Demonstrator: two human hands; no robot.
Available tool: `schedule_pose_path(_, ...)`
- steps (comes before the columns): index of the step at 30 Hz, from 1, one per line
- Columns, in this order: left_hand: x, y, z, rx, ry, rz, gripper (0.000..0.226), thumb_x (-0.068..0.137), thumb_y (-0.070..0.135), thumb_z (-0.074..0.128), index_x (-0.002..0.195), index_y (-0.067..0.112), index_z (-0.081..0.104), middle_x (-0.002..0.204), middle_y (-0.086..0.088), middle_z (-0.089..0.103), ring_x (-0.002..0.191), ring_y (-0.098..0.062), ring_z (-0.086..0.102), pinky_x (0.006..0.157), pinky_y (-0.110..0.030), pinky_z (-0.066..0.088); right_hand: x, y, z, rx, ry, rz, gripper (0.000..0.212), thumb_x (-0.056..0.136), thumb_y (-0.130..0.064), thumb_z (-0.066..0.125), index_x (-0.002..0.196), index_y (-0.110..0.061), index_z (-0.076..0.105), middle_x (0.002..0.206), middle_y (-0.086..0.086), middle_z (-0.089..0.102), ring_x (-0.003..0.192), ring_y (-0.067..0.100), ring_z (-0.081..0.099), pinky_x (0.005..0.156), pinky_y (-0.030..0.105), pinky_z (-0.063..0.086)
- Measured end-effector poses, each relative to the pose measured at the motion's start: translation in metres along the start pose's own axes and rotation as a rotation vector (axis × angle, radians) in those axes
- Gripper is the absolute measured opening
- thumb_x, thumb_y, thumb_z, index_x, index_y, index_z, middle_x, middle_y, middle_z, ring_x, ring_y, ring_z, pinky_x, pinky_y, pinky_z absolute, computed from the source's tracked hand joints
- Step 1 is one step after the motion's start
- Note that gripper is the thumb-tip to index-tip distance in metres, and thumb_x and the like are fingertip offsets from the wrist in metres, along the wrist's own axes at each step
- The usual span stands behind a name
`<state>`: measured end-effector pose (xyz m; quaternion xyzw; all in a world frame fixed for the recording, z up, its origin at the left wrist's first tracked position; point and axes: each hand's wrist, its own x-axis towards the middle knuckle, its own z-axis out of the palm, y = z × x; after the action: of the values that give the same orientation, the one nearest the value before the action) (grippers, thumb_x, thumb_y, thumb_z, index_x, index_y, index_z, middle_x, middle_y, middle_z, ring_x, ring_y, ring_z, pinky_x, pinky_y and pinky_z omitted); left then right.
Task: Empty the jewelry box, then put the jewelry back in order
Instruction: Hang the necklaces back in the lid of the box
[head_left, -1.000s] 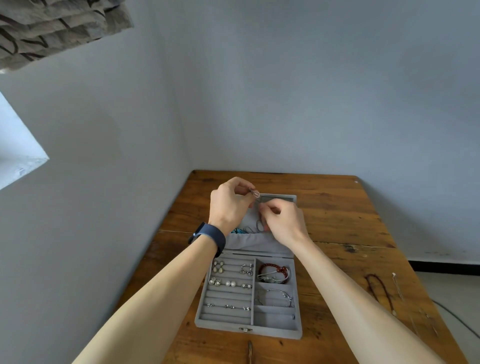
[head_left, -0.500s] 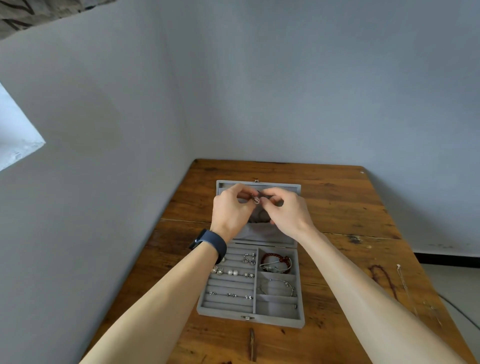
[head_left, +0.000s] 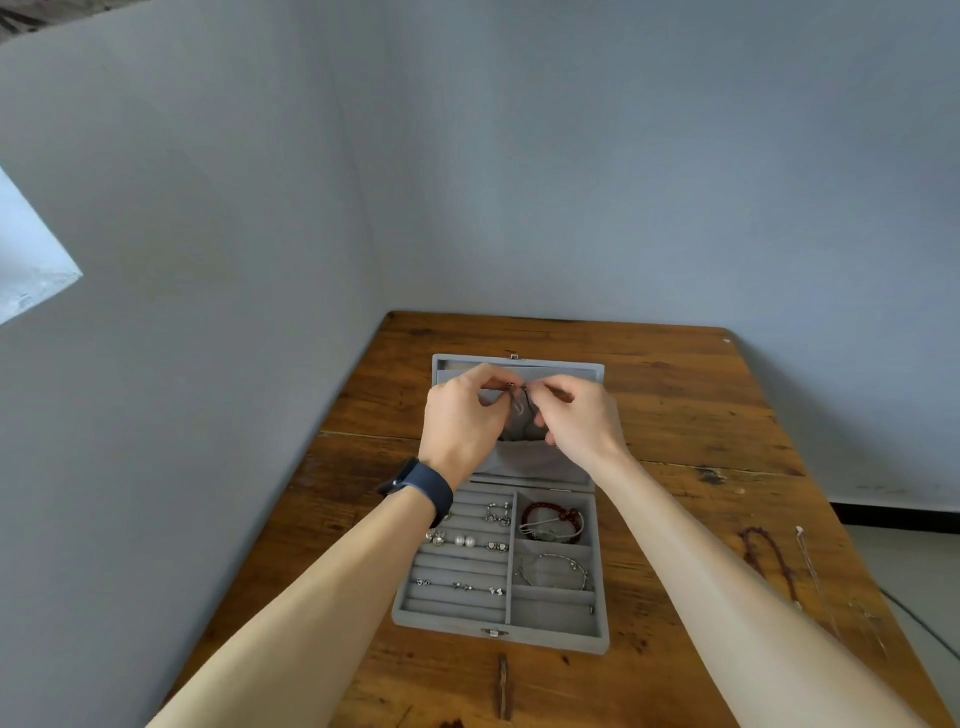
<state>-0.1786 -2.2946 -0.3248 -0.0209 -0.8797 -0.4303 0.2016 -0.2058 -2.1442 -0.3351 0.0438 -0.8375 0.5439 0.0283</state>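
Fingertips (head_left: 488, 378) of both hands pinch a thin dark cord (head_left: 521, 410) between them!
Left hand (head_left: 462, 423) and right hand (head_left: 582, 423) meet over the lid (head_left: 587, 370) of the open jewelry box (head_left: 498, 633) on the wooden table (head_left: 701, 415).

Jewelry box (head_left: 452, 621) mid-table (head_left: 675, 395), bracelets (head_left: 553, 522) in its right compartments, necklaces (head_left: 769, 561) at right.

Soft grey cloth, matt and fuzzy, all over the jewelry box (head_left: 447, 623), with a small shiny metal clasp (head_left: 494, 632) at the front. Brown wood for the table (head_left: 701, 415), rough, with dark spots and cracks. Smooth, shiny white pearls (head_left: 465, 541); glossy red beads (head_left: 532, 512); a thin bright metal bangle (head_left: 558, 556). Thin dark string (head_left: 521, 410), stuff hard to tell. Dark blue wristband (head_left: 423, 486), smooth and matt. Flat, matt paint on the wall (head_left: 623, 208)
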Motion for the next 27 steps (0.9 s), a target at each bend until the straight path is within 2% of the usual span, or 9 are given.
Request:
schedule_pose_path(3, 0.0, -0.001, 0.001, -0.144, -0.023, -0.033, 0.025, 0.086, 0.001, 0.065, 0.093, 0.022, 0.075, 0.091, 0.012, 0.074, 0.076, -0.002, 0.071, 0.073, -0.032, 0.061, 0.0, -0.003, -0.004, 0.217, -0.11, 0.148, 0.022, 0.095, -0.04, 0.061, 0.086, -0.025, 0.075, 0.057, -0.005, 0.065, 0.048, 0.008, 0.056, 0.046, 0.022, 0.043)
schedule_pose_path(6, 0.0, -0.001, 0.0, -0.13, -0.027, -0.03, 0.027, 0.085, -0.001, 0.063, 0.089, 0.023, 0.075, 0.09, 0.013, 0.073, 0.068, -0.002, 0.069, 0.071, -0.025, 0.06, -0.001, -0.005, -0.009, 0.347, -0.19, 0.273, 0.02, 0.094, -0.04, 0.064, 0.094, -0.022, 0.073, 0.059, -0.001, 0.065, 0.049, 0.009, 0.055, 0.046, 0.023, 0.042)
schedule_pose_path(11, 0.002, -0.003, -0.003, -0.172, -0.055, -0.071, 0.03, 0.085, -0.005, 0.061, 0.085, 0.021, 0.075, 0.089, 0.009, 0.072, 0.06, -0.011, 0.068, 0.065, -0.023, 0.058, 0.001, 0.0, -0.011, 0.307, -0.28, 0.285, 0.015, 0.092, -0.029, 0.069, 0.098, -0.019, 0.077, 0.069, -0.002, 0.071, 0.054, 0.009, 0.057, 0.051, 0.022, 0.043)
schedule_pose_path(15, 0.002, -0.002, -0.009, -0.249, -0.171, -0.156, 0.025, 0.085, -0.004, 0.064, 0.086, 0.019, 0.075, 0.089, 0.004, 0.073, 0.059, -0.017, 0.072, 0.058, -0.022, 0.056, 0.002, 0.002, -0.01, 0.393, -0.286, 0.306, 0.014, 0.091, -0.025, 0.069, 0.097, -0.015, 0.076, 0.069, -0.002, 0.07, 0.052, 0.009, 0.055, 0.048, 0.022, 0.043)
schedule_pose_path(19, 0.003, -0.003, -0.011, -0.221, -0.255, -0.26, 0.021, 0.087, 0.009, 0.058, 0.091, 0.023, 0.072, 0.091, 0.002, 0.072, 0.059, -0.018, 0.072, 0.052, -0.015, 0.047, 0.004, 0.003, -0.006, 0.141, -0.17, 0.164, 0.01, 0.094, -0.03, 0.064, 0.094, -0.024, 0.072, 0.069, -0.005, 0.073, 0.049, 0.007, 0.058, 0.047, 0.02, 0.044)
schedule_pose_path(22, 0.003, -0.004, -0.008, -0.115, -0.162, -0.198, 0.007, 0.094, 0.023, 0.066, 0.096, 0.022, 0.073, 0.091, 0.007, 0.072, 0.056, -0.008, 0.069, 0.053, -0.013, 0.049, 0.005, 0.005, -0.004, -0.003, -0.09, 0.06, 0.01, 0.093, -0.036, 0.064, 0.088, -0.031, 0.071, 0.067, -0.013, 0.073, 0.047, 0.004, 0.061, 0.05, 0.016, 0.044)
schedule_pose_path(25, 0.003, -0.003, -0.001, 0.065, -0.077, -0.145, 0.012, 0.095, 0.026, 0.066, 0.107, 0.024, 0.069, 0.096, 0.007, 0.071, 0.07, -0.011, 0.069, 0.067, -0.028, 0.059, 0.006, 0.006, 0.0, -0.126, 0.007, 0.002, 0.013, 0.091, -0.039, 0.062, 0.085, -0.033, 0.072, 0.068, -0.015, 0.072, 0.058, 0.004, 0.066, 0.058, 0.022, 0.051)
schedule_pose_path(27, 0.002, -0.001, 0.003, 0.194, -0.024, -0.159, 0.016, 0.096, 0.03, 0.062, 0.112, 0.03, 0.064, 0.101, 0.009, 0.071, 0.084, -0.014, 0.068, 0.074, -0.034, 0.059, 0.008, 0.005, 0.003, -0.298, 0.102, -0.076, 0.015, 0.092, -0.04, 0.06, 0.088, -0.032, 0.072, 0.073, -0.016, 0.072, 0.07, 0.008, 0.067, 0.061, 0.023, 0.049)
